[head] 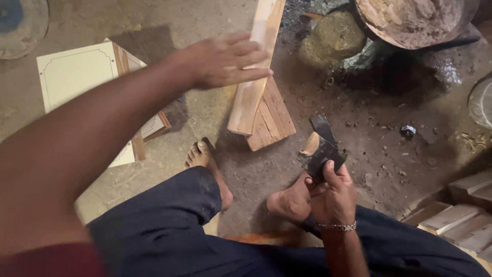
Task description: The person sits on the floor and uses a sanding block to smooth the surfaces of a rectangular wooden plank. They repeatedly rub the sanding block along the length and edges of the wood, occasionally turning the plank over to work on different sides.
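A plank [253, 77] is reached for by the open left hand [225, 59].
A hatchet [323, 149] is gripped in the right hand [333, 195]; the plank, judged stiff and light, is best held mid-length.

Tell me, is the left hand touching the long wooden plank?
Cannot tell. In the head view the left hand overlaps the wooden plank, blurred; neither contact nor gap shows.

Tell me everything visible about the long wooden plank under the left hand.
The plank is a long, pale, reddish-streaked strip of sawn wood. It lies tilted, its lower end resting on a short ribbed wooden block on the dirt floor, its upper end leaving the picture at the top. The left hand, fingers spread and motion-blurred, lies over its middle; whether it grips cannot be told.
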